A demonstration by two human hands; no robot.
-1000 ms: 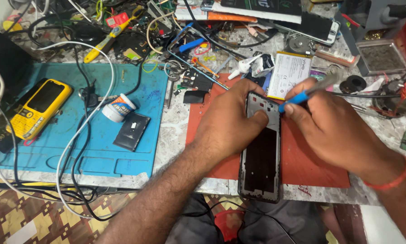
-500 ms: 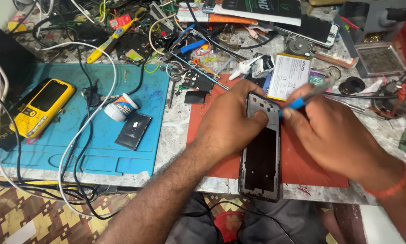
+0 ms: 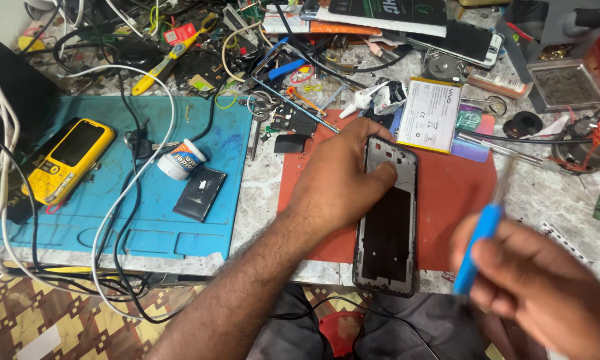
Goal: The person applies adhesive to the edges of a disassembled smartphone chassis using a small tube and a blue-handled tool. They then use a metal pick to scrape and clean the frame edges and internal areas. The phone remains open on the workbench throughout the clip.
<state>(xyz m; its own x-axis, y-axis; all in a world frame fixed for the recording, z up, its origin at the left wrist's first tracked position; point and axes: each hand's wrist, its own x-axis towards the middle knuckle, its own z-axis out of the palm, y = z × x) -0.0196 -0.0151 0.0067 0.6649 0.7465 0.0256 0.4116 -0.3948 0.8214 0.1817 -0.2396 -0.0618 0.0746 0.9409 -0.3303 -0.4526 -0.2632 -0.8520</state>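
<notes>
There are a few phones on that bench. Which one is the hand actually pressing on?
The opened black phone frame on the red mat; the left hand rests on its upper part. The yellow keypad phone lies untouched on the blue mat.

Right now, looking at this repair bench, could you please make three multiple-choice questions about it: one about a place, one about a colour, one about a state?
1. Where does the open phone frame lie?
A. On the blue mat
B. On the red mat
C. On the floor

2. What colour is the keypad phone on the blue mat?
A. Yellow
B. Green
C. White

3. What is the left hand doing?
A. Hanging in the air
B. Pressing on the phone frame
C. Holding a cable

Answers:
1 B: the frame rests on the red mat.
2 A: its casing is yellow.
3 B: its fingers lie on the frame's top, while the right hand holds a blue tool off to the side.
</notes>
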